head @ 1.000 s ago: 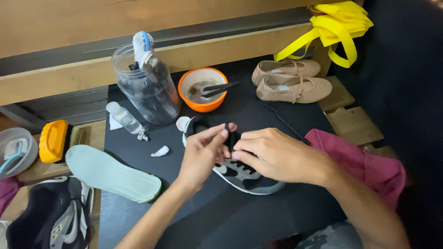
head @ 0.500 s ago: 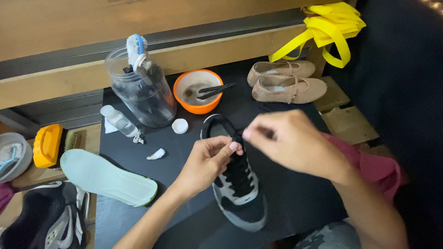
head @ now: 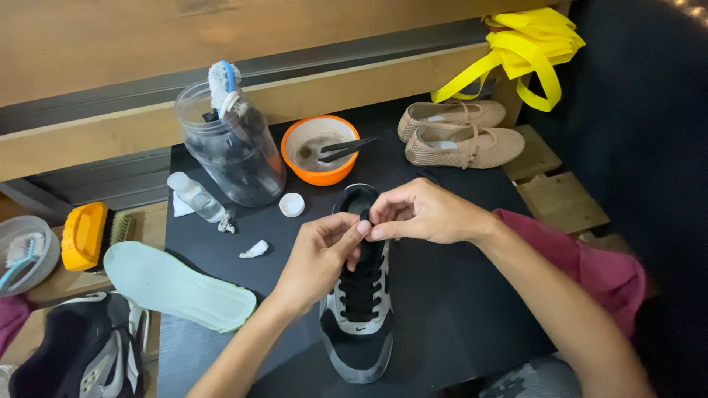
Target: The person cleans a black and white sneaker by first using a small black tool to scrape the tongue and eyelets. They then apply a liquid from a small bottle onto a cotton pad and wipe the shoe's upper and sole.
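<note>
A black and grey sneaker [head: 360, 324] lies on the black mat [head: 457, 309], toe toward me, heel opening toward the orange bowl. My left hand [head: 321, 254] and my right hand [head: 420, 214] meet over the top of its black laces, fingertips pinched together near the tongue. Both hands grip the lace ends at the upper eyelets; the lace tips themselves are hidden by the fingers.
An orange bowl [head: 318, 149] with a dark brush, a clear jar [head: 232, 147] holding brushes, a small bottle [head: 195, 195] and its white cap [head: 292, 204] stand behind. A pale green insole [head: 177, 286] lies left, beige shoes [head: 461, 133] and a yellow bag [head: 527, 48] at the back right.
The sneaker has been turned from lying sideways to toe-toward-me. My right hand has come down from a raised pull to meet my left hand at the top of the laces.
</note>
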